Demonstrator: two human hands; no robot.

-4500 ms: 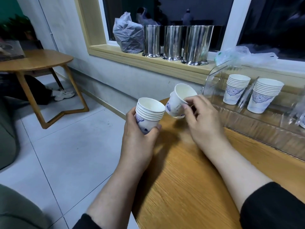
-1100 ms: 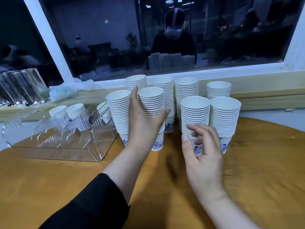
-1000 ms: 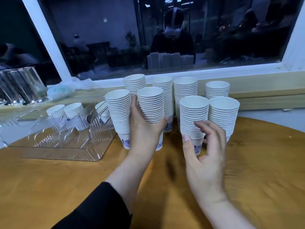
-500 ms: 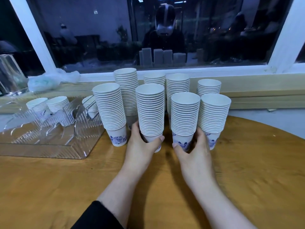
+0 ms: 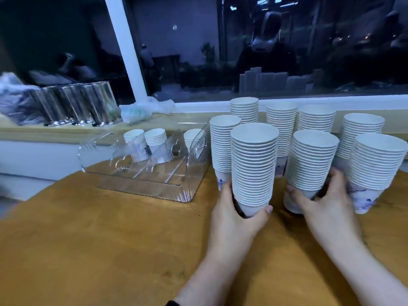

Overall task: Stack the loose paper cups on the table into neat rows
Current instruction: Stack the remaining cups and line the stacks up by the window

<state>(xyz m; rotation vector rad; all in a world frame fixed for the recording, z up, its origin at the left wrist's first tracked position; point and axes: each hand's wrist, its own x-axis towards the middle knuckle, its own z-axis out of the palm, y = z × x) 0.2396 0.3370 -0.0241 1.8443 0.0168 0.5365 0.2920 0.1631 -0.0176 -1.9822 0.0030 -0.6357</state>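
A person stands at a wooden table (image 5: pixel 110 250) set against a dark window, with both hands on tall stacks of white paper cups. The left hand (image 5: pixel 231 219) curls around the base of one tall cup stack (image 5: pixel 254 164), thumb on the right side of it, its grip clamped on the bottom cups. The right hand (image 5: pixel 324 202) wraps around the foot of a second tall stack (image 5: pixel 311 160) just to the right, fingers curled behind it and thumb in front. A third stack (image 5: pixel 373 166) stands just beside the right hand, near the table's right edge. More stacks stand close behind in a cluster: one (image 5: pixel 221 142) just behind and left of the left-hand stack, and a back row of four stacks (image 5: pixel 281 127) by the window sill. Left of the cluster sits a clear plastic organiser tray (image 5: pixel 143 171) holding three short piles of cups (image 5: pixel 154 138). On the sill beyond are shiny metal canisters (image 5: pixel 77 102) and a crumpled plastic bag (image 5: pixel 145 108).
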